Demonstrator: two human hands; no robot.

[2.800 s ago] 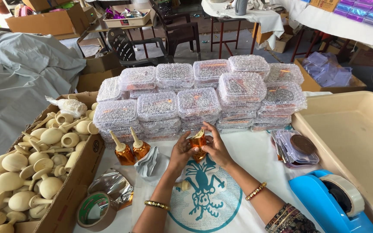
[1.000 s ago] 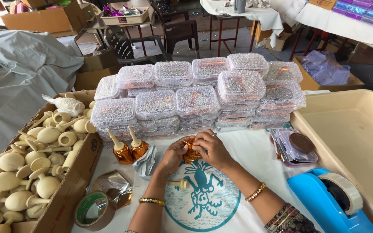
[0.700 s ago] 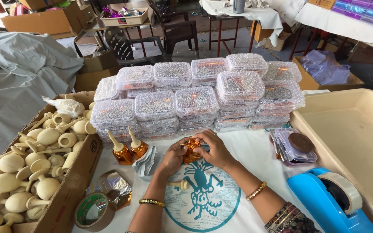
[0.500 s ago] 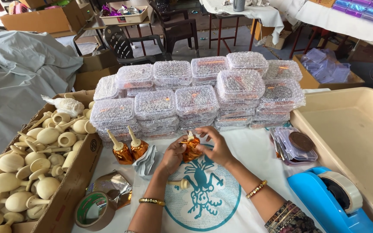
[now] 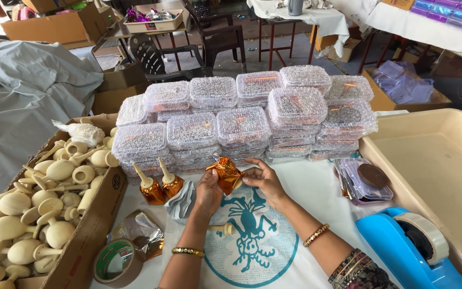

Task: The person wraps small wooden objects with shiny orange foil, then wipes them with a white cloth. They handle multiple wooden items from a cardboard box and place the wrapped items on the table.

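Both my hands hold a small object wrapped in shiny orange foil above a white cloth with a teal round print. My left hand grips it from the left and below; my right hand pinches its right side. A pale wooden piece lies on the cloth under my left wrist. Two finished orange-wrapped pieces with pale stems stand left of my hands, beside folded silver wrappers.
Stacks of clear bubble-wrapped plastic boxes stand behind my hands. A cardboard box of pale wooden pieces is at left, a brown tape roll and foil scraps near it. A beige tub, blue tape dispenser and small clear lids are at right.
My hands have kept turning and pressing the orange foil around the object; it has shifted slightly up and left, with a twisted foil tip now showing at its top.
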